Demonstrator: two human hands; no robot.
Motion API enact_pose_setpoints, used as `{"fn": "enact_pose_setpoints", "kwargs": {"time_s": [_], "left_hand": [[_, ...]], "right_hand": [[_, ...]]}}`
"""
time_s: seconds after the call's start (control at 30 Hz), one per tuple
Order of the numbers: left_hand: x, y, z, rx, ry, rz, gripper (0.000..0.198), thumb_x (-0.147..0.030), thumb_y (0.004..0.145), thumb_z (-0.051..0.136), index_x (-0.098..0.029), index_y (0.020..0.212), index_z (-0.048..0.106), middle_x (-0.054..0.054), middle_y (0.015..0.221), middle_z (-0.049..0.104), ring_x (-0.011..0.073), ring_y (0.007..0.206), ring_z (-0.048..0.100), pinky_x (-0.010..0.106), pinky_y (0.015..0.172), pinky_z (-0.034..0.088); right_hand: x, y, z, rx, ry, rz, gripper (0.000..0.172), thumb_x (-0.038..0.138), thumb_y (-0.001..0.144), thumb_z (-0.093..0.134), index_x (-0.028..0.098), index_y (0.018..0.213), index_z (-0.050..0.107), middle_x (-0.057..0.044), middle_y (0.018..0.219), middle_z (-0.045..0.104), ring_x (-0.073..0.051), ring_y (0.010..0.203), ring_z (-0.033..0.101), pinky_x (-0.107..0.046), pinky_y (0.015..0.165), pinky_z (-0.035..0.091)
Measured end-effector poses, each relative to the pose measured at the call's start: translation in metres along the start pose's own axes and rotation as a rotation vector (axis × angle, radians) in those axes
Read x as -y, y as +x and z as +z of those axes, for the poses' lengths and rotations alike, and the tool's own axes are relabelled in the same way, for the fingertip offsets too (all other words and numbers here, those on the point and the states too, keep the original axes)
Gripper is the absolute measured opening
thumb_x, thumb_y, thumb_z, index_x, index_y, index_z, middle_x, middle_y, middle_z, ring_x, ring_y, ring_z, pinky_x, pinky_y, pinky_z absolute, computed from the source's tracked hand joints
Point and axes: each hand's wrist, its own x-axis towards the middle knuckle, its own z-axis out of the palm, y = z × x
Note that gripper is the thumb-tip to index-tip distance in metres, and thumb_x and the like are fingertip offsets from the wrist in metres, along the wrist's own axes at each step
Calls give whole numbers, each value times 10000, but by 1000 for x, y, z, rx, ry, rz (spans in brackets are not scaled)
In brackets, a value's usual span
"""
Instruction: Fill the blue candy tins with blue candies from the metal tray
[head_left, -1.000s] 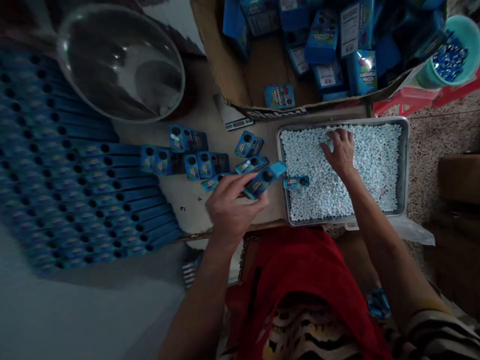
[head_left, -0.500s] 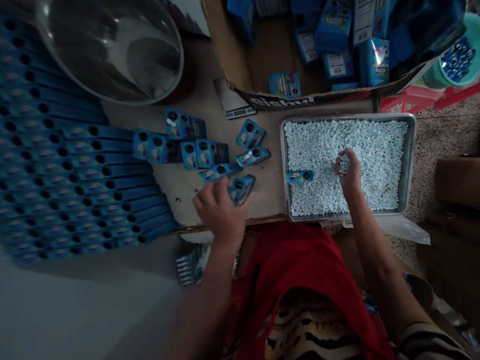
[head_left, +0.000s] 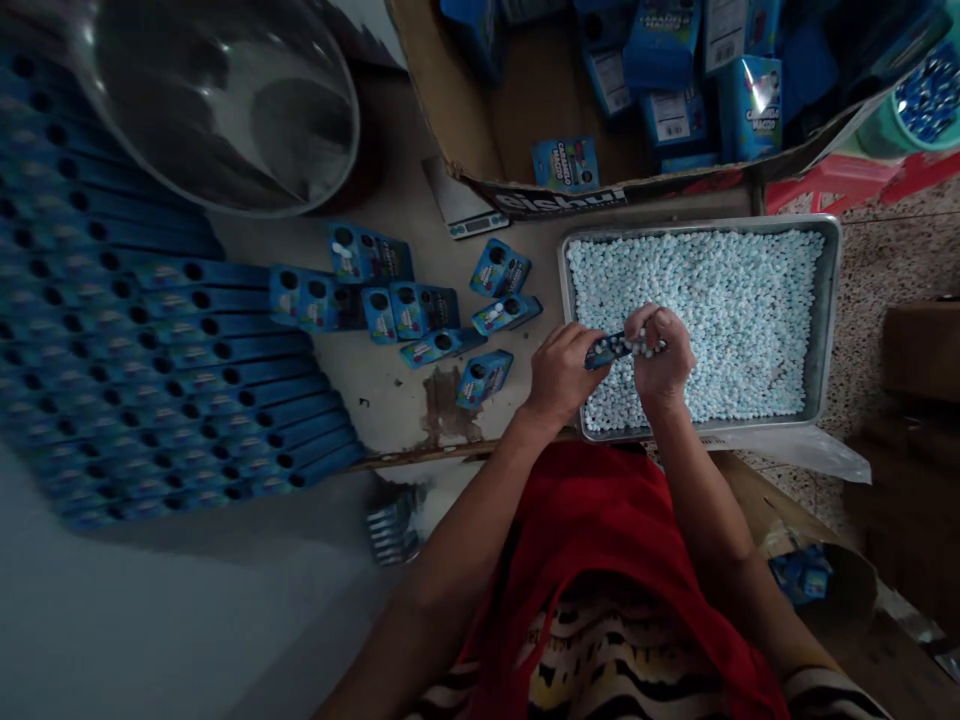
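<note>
Over the left part of a metal tray full of small pale blue-white candies, my left hand grips a small blue candy box. White candies show at the box's opening. My right hand is curled right beside that opening, closed around several candies. Left of the tray, several similar blue boxes stand or lie on the table, among them one box nearest to me and another box with white candies at its hole.
Rows of blue boxes fill the left side. A large metal bowl stands at the back left, beside a small scale. Behind the tray is a cardboard carton of blue boxes. A green tub is at the far right.
My left hand has moved right from the loose boxes and taken hold of the box that lay in the tray. My right hand has come left to it, carrying candies.
</note>
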Motion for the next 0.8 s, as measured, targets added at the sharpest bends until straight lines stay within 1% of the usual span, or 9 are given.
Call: {"fn": "enact_pose_setpoints", "kwargs": {"time_s": [0.1,0.2,0.3,0.4,0.47,0.53,0.63,0.7,0.8], "left_hand": [[-14,4,-6,-9,80,42,308,-180,917,851,-225,1218,806,95,1103,776,316,1109,723,419,973,578],[-27,13,-7,23,126,114,288,-188,929,851,-237,1207,795,99,1113,765,330,1119,702,446,971,575],[-30,22,-6,21,78,109,357,-165,889,886,-240,1226,795,91,1153,770,334,1144,702,455,992,583],[-17,24,-7,-73,-41,-8,407,-111,840,911,-241,1213,812,72,1180,787,308,1152,726,429,1032,591],[-4,19,-10,-137,-134,-76,411,-109,811,942,-241,1180,819,56,1173,800,281,1137,745,400,1035,599],[9,9,-17,-182,-215,-121,418,-147,794,980,-239,1169,818,50,1161,811,262,1120,760,379,1021,608],[24,-12,-27,-230,-260,-199,400,-236,800,1002,-228,1156,819,68,1157,826,262,1116,773,379,1013,619],[31,-27,-32,-254,-254,-256,390,-289,805,997,-224,1147,823,80,1156,832,272,1115,779,391,1017,623],[39,-46,-36,-305,-221,-328,397,-330,801,982,-227,1151,823,93,1169,837,296,1118,780,418,1025,616]], "right_hand": [[1,2,-1,-55,112,12,572,463,1018,675,261,594,348,28,572,410,-159,601,436,-314,655,444],[8,7,-17,-142,352,107,569,425,1037,664,249,650,285,44,609,386,-140,591,441,-288,627,474],[21,17,-53,-307,581,223,460,289,1041,643,237,699,339,38,688,500,-115,630,517,-244,616,509],[31,26,-101,-513,564,338,334,183,1029,579,228,738,424,35,718,575,-97,616,536,-203,584,494],[35,26,-132,-605,334,398,270,220,1013,593,228,763,491,31,731,603,-102,612,538,-200,579,479],[35,20,-156,-603,-57,403,195,327,969,668,235,817,587,12,790,654,-131,682,590,-233,632,505],[32,3,-179,-348,-849,257,235,472,873,770,246,902,717,-60,965,726,-254,985,685,-398,884,587],[30,-6,-188,-132,-1322,118,257,491,882,754,242,946,776,-143,1160,741,-356,1242,647,-562,1105,522],[26,-9,-192,24,-1640,29,293,466,948,672,221,1021,816,-215,1297,705,-411,1367,591,-654,1205,426]]}}
